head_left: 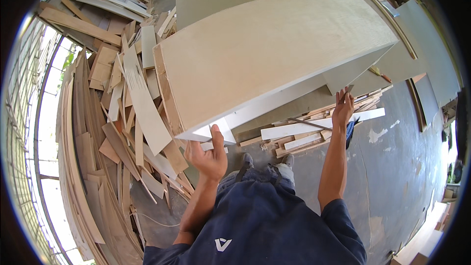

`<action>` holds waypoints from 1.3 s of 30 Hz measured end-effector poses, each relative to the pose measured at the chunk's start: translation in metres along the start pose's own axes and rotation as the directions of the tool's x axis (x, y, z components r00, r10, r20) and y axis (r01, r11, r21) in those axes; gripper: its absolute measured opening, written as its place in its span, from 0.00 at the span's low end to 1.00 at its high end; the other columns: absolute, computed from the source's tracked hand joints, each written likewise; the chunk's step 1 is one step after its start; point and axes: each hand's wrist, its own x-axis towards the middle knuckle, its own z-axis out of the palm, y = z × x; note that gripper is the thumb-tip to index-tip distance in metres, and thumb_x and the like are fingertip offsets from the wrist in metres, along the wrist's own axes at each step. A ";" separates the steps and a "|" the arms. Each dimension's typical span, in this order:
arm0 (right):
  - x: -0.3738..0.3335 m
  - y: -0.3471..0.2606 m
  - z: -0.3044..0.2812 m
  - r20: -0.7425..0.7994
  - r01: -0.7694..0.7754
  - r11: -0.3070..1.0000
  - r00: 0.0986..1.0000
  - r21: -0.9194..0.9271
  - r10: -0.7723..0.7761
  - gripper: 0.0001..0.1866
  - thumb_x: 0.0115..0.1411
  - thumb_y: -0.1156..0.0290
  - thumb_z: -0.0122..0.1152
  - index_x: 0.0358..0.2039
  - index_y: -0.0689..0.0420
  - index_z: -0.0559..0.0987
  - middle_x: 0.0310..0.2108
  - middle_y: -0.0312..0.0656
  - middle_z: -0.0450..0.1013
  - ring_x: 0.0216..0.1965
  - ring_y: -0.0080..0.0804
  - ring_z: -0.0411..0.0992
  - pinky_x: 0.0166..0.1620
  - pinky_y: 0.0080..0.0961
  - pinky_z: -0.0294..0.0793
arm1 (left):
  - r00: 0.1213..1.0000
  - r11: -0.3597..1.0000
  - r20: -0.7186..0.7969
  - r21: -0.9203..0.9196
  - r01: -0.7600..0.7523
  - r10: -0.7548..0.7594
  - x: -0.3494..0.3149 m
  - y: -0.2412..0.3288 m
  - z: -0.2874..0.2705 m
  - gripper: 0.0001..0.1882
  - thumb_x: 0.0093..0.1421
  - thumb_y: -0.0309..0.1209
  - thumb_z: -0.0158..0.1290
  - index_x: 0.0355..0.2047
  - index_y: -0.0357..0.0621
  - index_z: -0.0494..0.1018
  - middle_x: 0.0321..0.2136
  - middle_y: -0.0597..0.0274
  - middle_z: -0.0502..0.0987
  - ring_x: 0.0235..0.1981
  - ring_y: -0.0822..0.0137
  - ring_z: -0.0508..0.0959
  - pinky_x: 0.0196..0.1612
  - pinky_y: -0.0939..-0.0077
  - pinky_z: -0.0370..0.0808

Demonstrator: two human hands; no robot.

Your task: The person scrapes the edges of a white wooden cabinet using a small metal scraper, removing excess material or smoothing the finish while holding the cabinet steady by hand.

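Observation:
A large box-shaped cabinet (274, 44) of pale plywood, white inside, lies in front of me with its open side toward me. My left hand (208, 159) grips its near left corner, thumb raised along the white inside and fingers curled at the edge. At the right end of the cabinet's opening, my right hand (343, 105) is raised and closed on a small flat brownish-grey piece (347, 92); its exact kind I cannot make out. Something blue and black (350, 132) shows behind my right forearm, partly hidden by it.
Wood offcuts (142, 88) are heaped on the left, beside long leaning strips (78, 157). Below the cabinet lies a stack of narrow battens (304, 132). A brush with an orange handle (382, 75) rests on the greenish board (397, 66) at right. Grey floor (392, 167) extends on the right.

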 end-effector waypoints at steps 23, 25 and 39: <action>-0.341 0.133 0.086 0.042 -0.513 0.522 0.684 -0.681 0.728 0.13 0.58 0.77 0.67 0.41 0.69 0.79 0.28 0.40 0.79 0.23 0.29 0.79 0.28 0.26 0.79 | 0.846 0.900 0.325 0.041 0.434 -0.423 -0.108 -0.111 0.018 0.12 0.65 0.27 0.59 0.40 0.24 0.79 0.32 0.45 0.83 0.39 0.54 0.83 0.41 0.62 0.79; -0.340 0.121 0.103 0.021 -0.540 0.491 0.658 -0.684 0.753 0.13 0.58 0.78 0.65 0.42 0.70 0.79 0.31 0.43 0.80 0.22 0.30 0.80 0.27 0.26 0.79 | 0.845 0.940 0.419 0.075 0.333 -0.333 -0.074 -0.083 -0.001 0.18 0.64 0.21 0.59 0.49 0.15 0.72 0.45 0.40 0.80 0.47 0.58 0.82 0.50 0.67 0.80; -0.344 0.142 0.122 0.054 -0.473 0.550 0.723 -0.688 0.689 0.08 0.57 0.77 0.65 0.35 0.68 0.79 0.26 0.46 0.80 0.22 0.33 0.80 0.27 0.31 0.79 | 0.812 0.822 0.159 0.010 -0.570 0.561 0.108 0.055 -0.049 0.26 0.57 0.16 0.46 0.58 0.24 0.70 0.60 0.32 0.71 0.68 0.39 0.66 0.63 0.41 0.76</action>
